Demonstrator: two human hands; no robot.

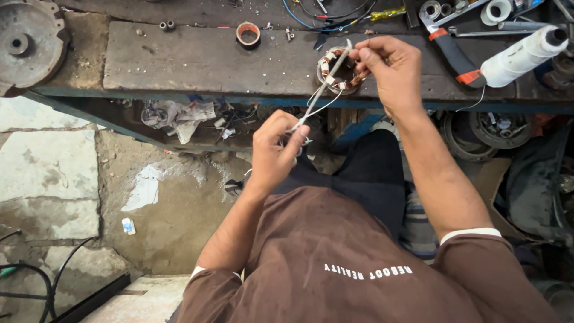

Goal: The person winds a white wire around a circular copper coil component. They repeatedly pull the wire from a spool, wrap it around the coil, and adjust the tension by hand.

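The right hand (388, 69) pinched a thin white sleeved wire (326, 84) over the round copper-wound stator (341, 70), upper centre. The left hand (275, 152) gripped the wire's lower end, keeping it taut above the worn wooden counter (197, 60).

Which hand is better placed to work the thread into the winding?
Probably the right hand: its fingertips sit at the winding. The left hand is back off the bench, pinching the thread.

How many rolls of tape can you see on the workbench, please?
2: a brown tape roll lies flat near the bench's middle back, and a white tape roll sits at the far right back among tools. Others may be hidden in the clutter.
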